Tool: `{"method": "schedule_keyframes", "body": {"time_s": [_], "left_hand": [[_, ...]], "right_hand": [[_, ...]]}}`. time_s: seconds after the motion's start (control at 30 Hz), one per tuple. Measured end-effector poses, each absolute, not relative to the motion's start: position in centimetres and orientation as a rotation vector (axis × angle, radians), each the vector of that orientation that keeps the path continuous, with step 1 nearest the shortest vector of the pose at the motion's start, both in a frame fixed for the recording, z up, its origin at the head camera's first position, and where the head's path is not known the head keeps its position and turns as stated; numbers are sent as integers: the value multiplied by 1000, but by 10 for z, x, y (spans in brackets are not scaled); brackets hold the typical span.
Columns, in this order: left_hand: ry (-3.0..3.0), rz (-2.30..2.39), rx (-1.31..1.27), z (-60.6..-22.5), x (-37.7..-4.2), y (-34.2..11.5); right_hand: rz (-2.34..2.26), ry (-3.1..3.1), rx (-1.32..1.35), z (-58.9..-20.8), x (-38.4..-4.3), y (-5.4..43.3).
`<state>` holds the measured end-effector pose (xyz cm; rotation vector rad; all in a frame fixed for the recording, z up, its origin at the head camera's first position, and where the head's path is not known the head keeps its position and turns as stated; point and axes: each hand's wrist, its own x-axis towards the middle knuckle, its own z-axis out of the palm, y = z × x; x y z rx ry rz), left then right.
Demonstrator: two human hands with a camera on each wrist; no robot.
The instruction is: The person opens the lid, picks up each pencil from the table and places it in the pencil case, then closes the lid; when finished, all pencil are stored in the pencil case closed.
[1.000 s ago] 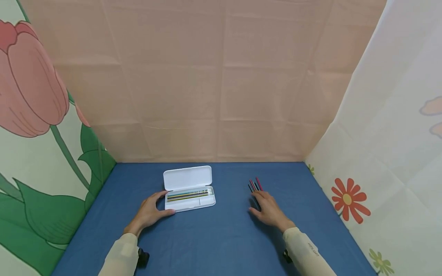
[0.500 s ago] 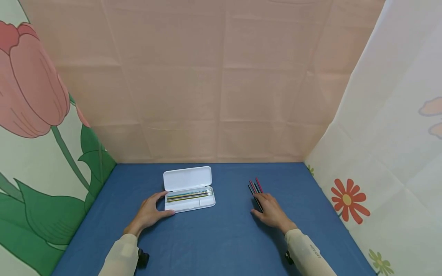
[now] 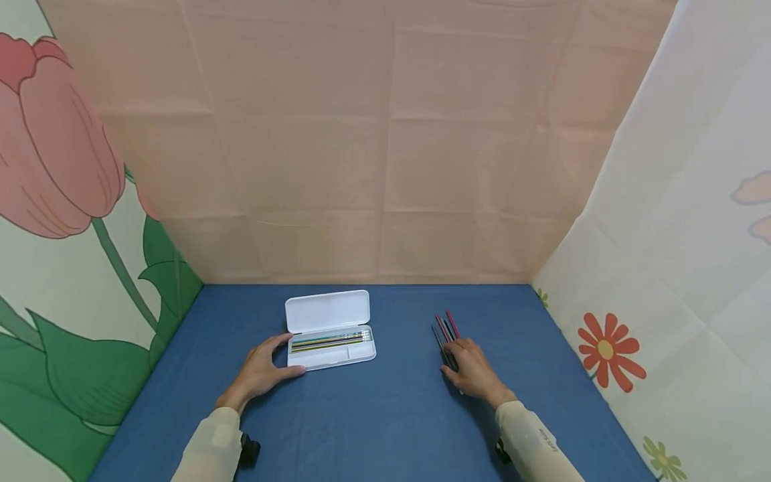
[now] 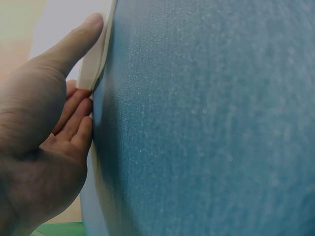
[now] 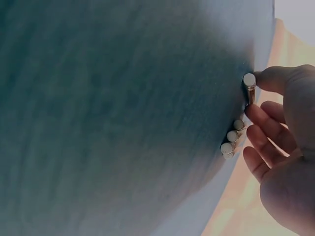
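Dark pencil (image 3: 438,339): and it's fanning away, its tip leaning farther left of the bunch (image 3: 452,324) than it was a moment ago, the right hand (image 3: 472,368) shifting slightly with it.
Right hand: narrow now, pinching that dark pencil near its white end (image 5: 249,79) between thumb (image 5: 275,78) and finger; the other fingers are lying loosely curled close to the neighbouring white ends (image 5: 233,136), and whether they're touching those I cannot tell.
Bunch: still resting on the table (image 3: 385,422), well to the right of the case, red tips pointing away from the person.
Pencil parting: this looks like the step in hand, and good form is keeping the pinch on one shaft only, rolling it clear sideways before any lifting, and holding those spare fingers off so the neighbours aren't dragging along.
Left hand (image 3: 259,368): gripping the left end of the pencil case (image 3: 330,363), thumb along the near edge, fingers at the far corner; light, steady pressure is serving best here, as pushing could be sliding it.
Lid (image 3: 328,311): folding back behind the tray, leaving the striped pencils (image 3: 328,341) showing inside, lying lengthwise.
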<state>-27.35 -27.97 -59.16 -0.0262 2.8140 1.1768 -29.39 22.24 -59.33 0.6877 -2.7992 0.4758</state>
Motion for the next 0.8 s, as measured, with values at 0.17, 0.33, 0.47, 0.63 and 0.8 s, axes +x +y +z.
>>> {"method": "schedule_keyframes", "body": {"time_s": [0.17, 0.33, 0.47, 0.63, 0.8], "left_hand": [[2809, 1178, -23, -591, -274, -280], [2811, 1171, -22, -592, -275, -280], [2813, 1168, -23, -593, -276, -280], [2811, 1170, -18, -593, -276, -280], [2808, 1177, -15, -594, -277, -280]], "right_hand": [[537, -2800, 690, -591, -293, 220], [570, -2805, 698, -589, -292, 217], [569, -2809, 729, -590, -292, 216], [601, -2820, 753, -590, -292, 215], [652, -2832, 769, -591, -292, 215]]}}
